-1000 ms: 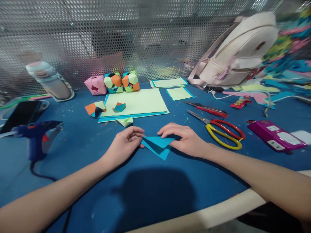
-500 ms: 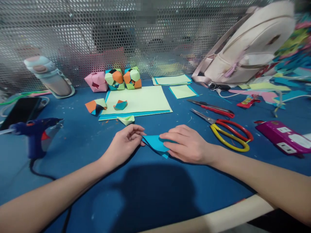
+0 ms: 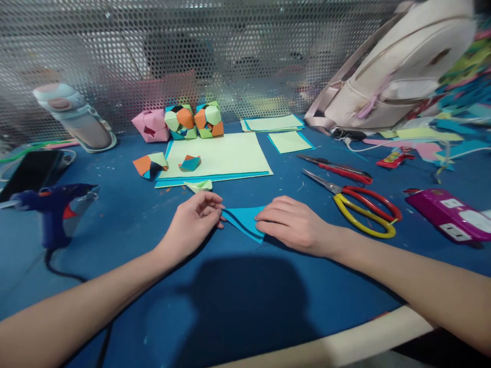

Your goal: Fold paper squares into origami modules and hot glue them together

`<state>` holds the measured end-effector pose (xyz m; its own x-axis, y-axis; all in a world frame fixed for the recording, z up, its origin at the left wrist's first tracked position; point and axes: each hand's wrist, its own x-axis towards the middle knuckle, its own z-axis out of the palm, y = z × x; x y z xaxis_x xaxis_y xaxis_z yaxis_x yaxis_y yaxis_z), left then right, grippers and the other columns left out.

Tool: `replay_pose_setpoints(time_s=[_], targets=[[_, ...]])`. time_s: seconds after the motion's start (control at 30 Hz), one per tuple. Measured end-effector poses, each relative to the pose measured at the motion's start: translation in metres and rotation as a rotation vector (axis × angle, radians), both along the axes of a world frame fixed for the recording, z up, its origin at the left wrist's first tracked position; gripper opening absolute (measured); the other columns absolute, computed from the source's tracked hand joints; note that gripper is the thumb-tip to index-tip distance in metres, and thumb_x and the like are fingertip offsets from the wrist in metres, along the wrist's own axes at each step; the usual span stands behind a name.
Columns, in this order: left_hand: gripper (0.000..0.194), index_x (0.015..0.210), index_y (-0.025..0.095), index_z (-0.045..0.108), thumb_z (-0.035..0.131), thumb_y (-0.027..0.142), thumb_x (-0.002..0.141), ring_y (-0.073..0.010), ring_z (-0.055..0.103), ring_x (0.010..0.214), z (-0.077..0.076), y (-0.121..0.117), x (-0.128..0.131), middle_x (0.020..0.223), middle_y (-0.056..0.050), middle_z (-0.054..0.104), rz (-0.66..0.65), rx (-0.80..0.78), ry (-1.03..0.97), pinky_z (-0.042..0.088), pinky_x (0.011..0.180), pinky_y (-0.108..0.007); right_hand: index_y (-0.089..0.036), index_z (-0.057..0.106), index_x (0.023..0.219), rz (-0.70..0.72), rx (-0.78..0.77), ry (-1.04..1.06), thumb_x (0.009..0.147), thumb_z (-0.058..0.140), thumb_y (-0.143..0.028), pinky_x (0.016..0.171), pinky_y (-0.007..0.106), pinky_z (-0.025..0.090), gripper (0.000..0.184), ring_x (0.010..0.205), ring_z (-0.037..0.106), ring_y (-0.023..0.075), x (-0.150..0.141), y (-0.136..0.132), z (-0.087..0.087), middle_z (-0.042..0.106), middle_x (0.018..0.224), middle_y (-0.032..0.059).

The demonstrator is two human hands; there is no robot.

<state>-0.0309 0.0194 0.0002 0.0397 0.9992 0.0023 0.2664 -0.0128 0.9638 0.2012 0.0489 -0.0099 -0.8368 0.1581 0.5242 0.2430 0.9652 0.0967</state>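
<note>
A blue sheet of paper (image 3: 245,220), folded over into a pointed shape, lies between my hands on the blue table. My left hand (image 3: 195,220) pinches its left corner between thumb and fingers. Over the right part of the paper, my right hand (image 3: 293,225) has its fingers bent together and closed on the edge, hiding that end. Just beyond my left hand sits a small pale green folded piece (image 3: 199,186). Behind it are a teal and orange folded piece (image 3: 190,163) and an orange, black and green one (image 3: 150,165).
Scissors (image 3: 353,204) and a utility knife (image 3: 337,168) lie right, near a purple power strip (image 3: 447,214). On the left are a glue gun (image 3: 57,209), phone (image 3: 32,171) and bottle (image 3: 76,117). Paper sheets (image 3: 230,151), folded paper balls (image 3: 180,122) and a backpack (image 3: 391,76) stand behind.
My right hand has shifted slightly and its fingers have drawn closer together on the paper's right side. The paper looks flatter, its lower flap nearer the table. My left hand keeps its corner.
</note>
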Motion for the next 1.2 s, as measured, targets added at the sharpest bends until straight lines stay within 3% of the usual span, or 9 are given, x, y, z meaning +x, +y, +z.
replay_pose_setpoints(time_s=[0.47, 0.9, 1.03, 1.2], targets=[[0.017, 0.089, 0.015, 0.057, 0.058, 0.024, 0.075, -0.0124, 0.065, 0.063, -0.004, 0.001, -0.003, 0.085, -0.002, 0.065, 0.012, 0.038, 0.05, 0.051, 0.064, -0.027, -0.013, 0.064, 0.09, -0.031, -0.018, -0.059, 0.093, 0.04, -0.013, 0.077, 0.031, 0.043, 0.024, 0.087, 0.057, 0.0166, 0.0, 0.001, 0.001, 0.068, 0.093, 0.0093], [0.011, 0.084, 0.015, 0.058, 0.057, 0.021, 0.075, -0.0145, 0.065, 0.066, 0.003, 0.0, 0.0, 0.071, -0.001, 0.065, 0.056, 0.043, 0.136, 0.051, 0.067, -0.027, -0.013, 0.065, 0.089, -0.03, -0.059, -0.109, 0.094, 0.037, -0.012, 0.075, 0.031, 0.042, 0.029, 0.084, 0.056, 0.0169, 0.002, 0.002, 0.002, 0.067, 0.091, 0.0089], [0.012, 0.086, 0.016, 0.059, 0.054, 0.022, 0.077, -0.0157, 0.065, 0.071, 0.003, -0.001, -0.004, 0.08, -0.003, 0.067, 0.055, 0.137, 0.265, 0.051, 0.07, -0.028, -0.012, 0.065, 0.092, -0.035, -0.079, -0.108, 0.094, 0.037, -0.012, 0.075, 0.031, 0.042, 0.027, 0.086, 0.057, 0.0171, 0.001, 0.001, 0.001, 0.067, 0.092, 0.0094], [0.016, 0.088, 0.018, 0.06, 0.046, 0.016, 0.08, -0.0154, 0.063, 0.079, 0.008, -0.004, -0.01, 0.085, -0.002, 0.067, 0.027, 0.373, 0.555, 0.05, 0.073, -0.027, -0.012, 0.064, 0.094, -0.034, -0.116, -0.078, 0.093, 0.039, -0.013, 0.076, 0.031, 0.042, 0.025, 0.089, 0.057, 0.0177, 0.0, 0.0, 0.0, 0.068, 0.094, 0.0095]])
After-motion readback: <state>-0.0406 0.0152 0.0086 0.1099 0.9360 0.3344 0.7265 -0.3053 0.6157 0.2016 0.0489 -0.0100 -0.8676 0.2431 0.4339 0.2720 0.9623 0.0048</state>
